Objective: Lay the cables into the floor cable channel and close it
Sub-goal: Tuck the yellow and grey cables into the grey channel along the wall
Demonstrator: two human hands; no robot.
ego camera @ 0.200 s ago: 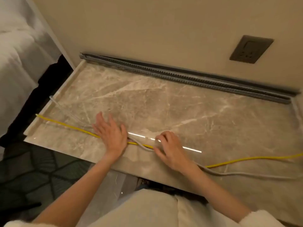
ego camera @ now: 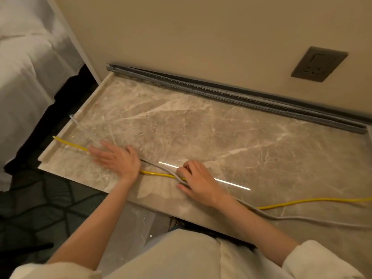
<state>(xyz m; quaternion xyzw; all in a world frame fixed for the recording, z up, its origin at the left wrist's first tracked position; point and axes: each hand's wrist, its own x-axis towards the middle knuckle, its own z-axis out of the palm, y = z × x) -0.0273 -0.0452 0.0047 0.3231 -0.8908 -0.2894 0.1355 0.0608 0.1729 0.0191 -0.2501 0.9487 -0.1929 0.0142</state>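
Head view: a person is kneeling over a marble floor slab (ego camera: 201, 121). Left of centre, the left hand (ego camera: 118, 158) is lying flat with straight fingers, pressing on a yellow cable (ego camera: 157, 174) and a grey cable (ego camera: 302, 219). Just right of centre, the right hand (ego camera: 199, 182) is curling its fingers around both cables where they cross. Both cables are trailing off the right edge. The grey cable channel (ego camera: 231, 93) is lying along the wall across the upper frame, well apart from the cables.

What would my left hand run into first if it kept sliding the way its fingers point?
Probably the raised marble lip at the slab's left edge; the left hand lies flat over the yellow cable, which runs that way.
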